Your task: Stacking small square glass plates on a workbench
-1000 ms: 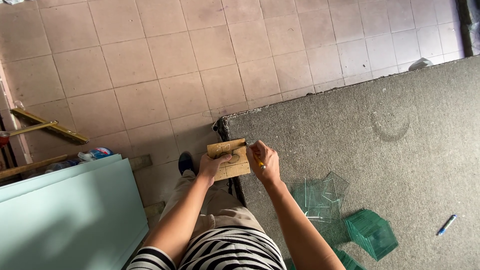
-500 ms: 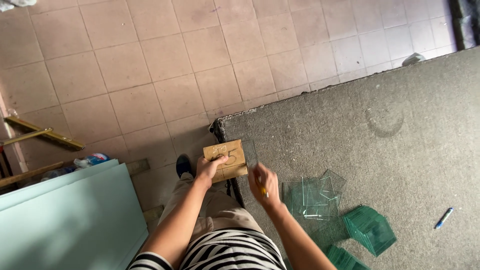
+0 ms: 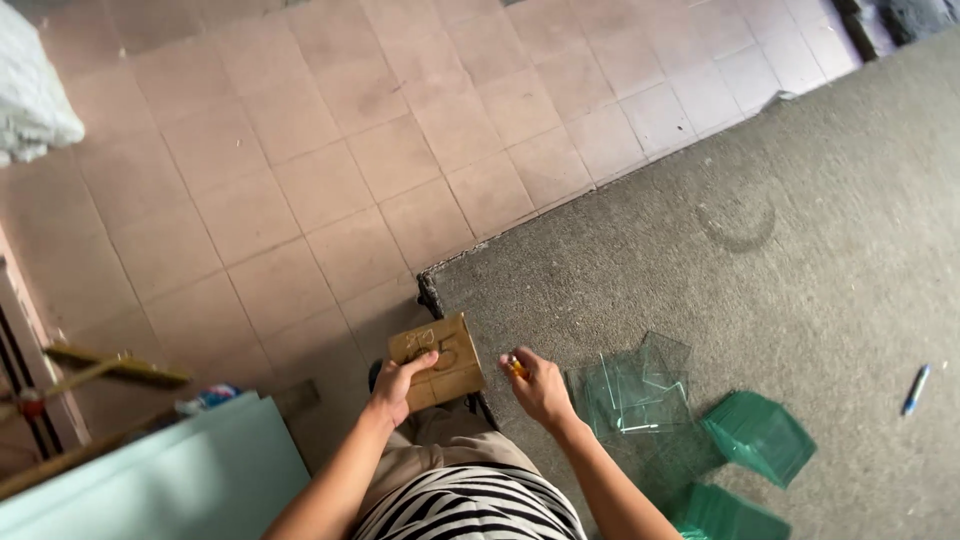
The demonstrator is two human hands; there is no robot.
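L hand (image 3: 400,385) grasps a small wooden block (image 3: 437,362), fingers curled over its near-left edge, thumb on top; the block sits at the corner of the grey carpeted table (image 3: 800,250), partly overhanging the edge. Dark scribbles on the block's top face.

R hand (image 3: 540,388), just right of the block, is clenched round a small yellow-handled tool (image 3: 516,366); only the tool's tip end shows above the fingers, pointing toward the block. Tool and block look apart, w/ a narrow gap between.

Right of the R hand, close by: a loose pile of clear glass squares (image 3: 635,390) lying flat & overlapping on the table. Further right of that, 1 neat greenish stack of glass squares (image 3: 760,435); a 2nd stack (image 3: 725,515) nearer the body, cut by the frame edge. Well apart to the far right: a blue pen (image 3: 915,388).

Below the L hand: tan trousers, striped shirt. Left of it, on the tiled floor (image 3: 300,180), a large pale green sheet (image 3: 170,480).
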